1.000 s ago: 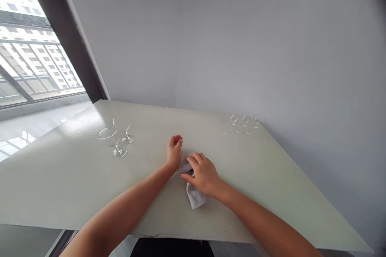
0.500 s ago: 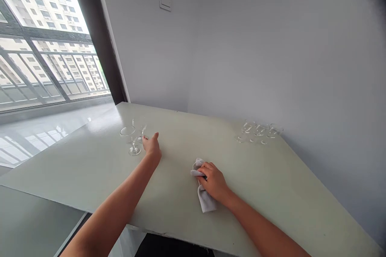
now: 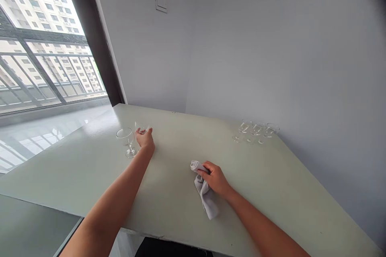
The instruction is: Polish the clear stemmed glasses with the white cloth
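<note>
My left hand (image 3: 145, 137) is closed around a clear stemmed glass (image 3: 142, 125) at the left of the table. The glass's bowl shows above my fingers; its stem and foot are hidden behind the hand. Just left of it, and nearer to me, stands a second stemmed glass (image 3: 124, 133), upright. Held in my right hand (image 3: 215, 177) is a pale grey cloth (image 3: 208, 200), bunched between thumb and fingers. One rolled end pokes out to the left, and the loose part hangs down toward the tabletop.
A pale greenish table (image 3: 175, 200) fills the lower view. Several stemmed glasses (image 3: 257, 129) stand together at its far right, close to the grey wall (image 3: 241, 48). On the left is a window with a railing (image 3: 54, 70). A wall switch (image 3: 161, 3) sits above the back edge.
My left hand has moved slightly forward and its fingers have closed around the rear glass. My right hand has turned a little, and the cloth now hangs more loosely.
</note>
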